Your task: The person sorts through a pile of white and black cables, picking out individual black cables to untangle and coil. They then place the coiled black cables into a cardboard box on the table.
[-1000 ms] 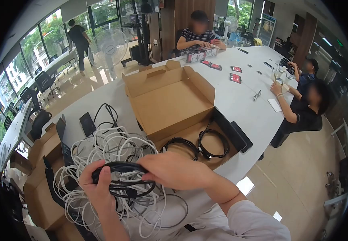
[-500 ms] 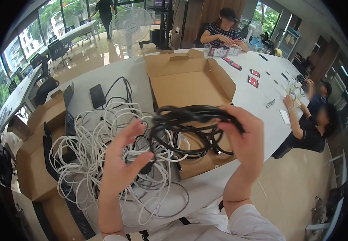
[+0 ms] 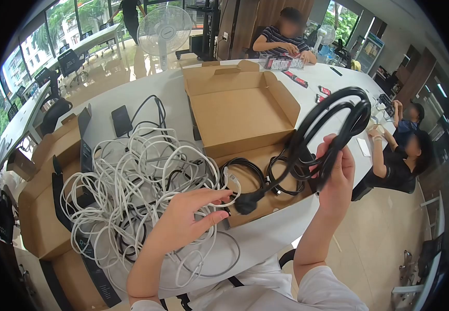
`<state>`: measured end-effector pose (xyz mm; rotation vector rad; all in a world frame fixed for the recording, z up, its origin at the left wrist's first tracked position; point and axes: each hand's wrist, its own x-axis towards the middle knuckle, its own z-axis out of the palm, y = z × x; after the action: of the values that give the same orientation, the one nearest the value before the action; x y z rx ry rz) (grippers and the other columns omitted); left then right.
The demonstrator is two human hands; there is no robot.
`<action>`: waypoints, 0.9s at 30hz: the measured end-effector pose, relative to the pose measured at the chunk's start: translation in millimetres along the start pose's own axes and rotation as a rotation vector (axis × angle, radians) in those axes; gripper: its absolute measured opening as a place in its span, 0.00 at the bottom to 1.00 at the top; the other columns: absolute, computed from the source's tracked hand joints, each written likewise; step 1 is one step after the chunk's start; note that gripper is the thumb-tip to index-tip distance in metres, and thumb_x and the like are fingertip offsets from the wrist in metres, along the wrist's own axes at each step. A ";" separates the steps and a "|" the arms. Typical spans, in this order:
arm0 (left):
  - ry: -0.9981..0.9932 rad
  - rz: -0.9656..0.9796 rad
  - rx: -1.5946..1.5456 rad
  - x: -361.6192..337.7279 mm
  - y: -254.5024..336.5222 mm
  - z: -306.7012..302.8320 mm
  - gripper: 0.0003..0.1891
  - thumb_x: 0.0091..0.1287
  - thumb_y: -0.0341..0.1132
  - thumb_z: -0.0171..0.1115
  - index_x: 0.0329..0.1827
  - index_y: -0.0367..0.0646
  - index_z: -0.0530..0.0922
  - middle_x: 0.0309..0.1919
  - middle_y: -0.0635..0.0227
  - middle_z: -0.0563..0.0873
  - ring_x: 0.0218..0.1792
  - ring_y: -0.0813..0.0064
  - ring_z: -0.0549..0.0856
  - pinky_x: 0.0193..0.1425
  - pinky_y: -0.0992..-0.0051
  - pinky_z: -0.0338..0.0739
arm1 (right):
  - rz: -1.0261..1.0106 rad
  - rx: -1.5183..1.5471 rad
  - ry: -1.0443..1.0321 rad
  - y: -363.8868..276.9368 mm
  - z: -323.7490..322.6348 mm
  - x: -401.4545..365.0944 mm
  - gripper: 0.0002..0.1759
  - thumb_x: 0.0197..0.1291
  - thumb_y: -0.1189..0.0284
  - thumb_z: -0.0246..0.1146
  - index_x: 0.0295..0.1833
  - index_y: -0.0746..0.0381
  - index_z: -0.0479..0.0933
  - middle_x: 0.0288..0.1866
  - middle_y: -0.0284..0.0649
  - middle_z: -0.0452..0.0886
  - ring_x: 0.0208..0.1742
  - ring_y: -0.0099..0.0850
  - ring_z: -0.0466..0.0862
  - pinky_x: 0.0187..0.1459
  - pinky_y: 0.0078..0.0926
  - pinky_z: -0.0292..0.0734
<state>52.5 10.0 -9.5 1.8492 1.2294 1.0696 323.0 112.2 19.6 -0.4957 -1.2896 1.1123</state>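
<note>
My right hand (image 3: 337, 173) is closed around a coiled black power cord (image 3: 360, 118), raised over the right side of the open cardboard box (image 3: 242, 109). A short length of the cord hangs to the lower left and ends in a black plug (image 3: 248, 203). Just left of the plug is my left hand (image 3: 196, 215), fingers and thumb apart, with nothing in its grasp. In the box's lower half lie coiled black cables (image 3: 242, 161) and a white connector end. A large tangle of white cables (image 3: 131, 176) spreads beside and behind my left hand.
Another opened cardboard box (image 3: 43, 207) stands at the left. A black adapter (image 3: 122, 121) with a dark cable lies behind the tangle. Across the white table (image 3: 154, 85) one person handles red-and-white packs (image 3: 285, 62); two more people sit at the right. A fan (image 3: 165, 32) stands behind.
My right hand has lifted the cord up and right, so its coil stands more upright and the plug dangles. My left hand has moved right and lower, towards the plug.
</note>
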 end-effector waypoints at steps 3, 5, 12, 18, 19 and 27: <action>0.027 0.023 -0.027 1.6 -1.4 7.4 0.19 0.59 0.31 0.67 0.53 0.36 0.79 0.41 0.59 0.86 0.40 0.68 0.85 0.47 0.73 0.78 | 0.086 0.102 -0.001 14.8 -12.6 -9.4 0.19 0.68 0.63 0.58 0.53 0.69 0.72 0.36 0.36 0.77 0.31 0.22 0.80 0.28 0.17 0.75; 0.004 -0.017 -0.090 2.0 0.1 10.8 0.20 0.60 0.32 0.67 0.55 0.36 0.78 0.41 0.59 0.86 0.38 0.70 0.85 0.44 0.74 0.78 | 0.160 0.131 0.004 19.1 -12.9 -17.9 0.18 0.69 0.63 0.56 0.54 0.68 0.72 0.36 0.36 0.77 0.31 0.23 0.80 0.27 0.17 0.75; -0.063 -0.195 -0.262 0.1 2.6 26.7 0.29 0.62 0.27 0.64 0.68 0.40 0.66 0.45 0.62 0.84 0.38 0.77 0.85 0.43 0.76 0.79 | 0.343 0.203 -0.039 51.0 8.4 -44.2 0.18 0.69 0.63 0.57 0.54 0.67 0.73 0.36 0.37 0.79 0.31 0.24 0.83 0.30 0.17 0.78; -0.083 -0.207 -0.369 0.0 -8.7 33.8 0.30 0.62 0.29 0.64 0.68 0.35 0.65 0.48 0.61 0.83 0.46 0.73 0.85 0.51 0.74 0.79 | 0.433 0.193 -0.062 60.9 24.7 -54.8 0.18 0.69 0.63 0.57 0.55 0.66 0.74 0.39 0.35 0.80 0.33 0.23 0.83 0.30 0.16 0.77; -0.092 -0.205 -0.425 -0.3 -10.7 34.7 0.30 0.62 0.29 0.65 0.67 0.34 0.65 0.48 0.61 0.83 0.47 0.72 0.84 0.52 0.73 0.78 | 0.456 0.182 -0.056 61.1 28.0 -57.1 0.18 0.69 0.63 0.57 0.55 0.65 0.74 0.39 0.35 0.80 0.33 0.23 0.83 0.30 0.16 0.77; 0.042 -0.218 -0.955 1.6 -8.7 40.0 0.22 0.64 0.27 0.62 0.59 0.37 0.66 0.53 0.58 0.80 0.57 0.69 0.79 0.64 0.70 0.70 | 0.322 0.034 -0.126 60.5 46.4 -68.8 0.19 0.68 0.62 0.58 0.54 0.67 0.74 0.37 0.35 0.79 0.36 0.22 0.81 0.33 0.17 0.77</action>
<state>85.0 11.1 -34.3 0.9412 0.7002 1.2637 265.2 66.6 -52.0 -0.6312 -1.3268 1.4508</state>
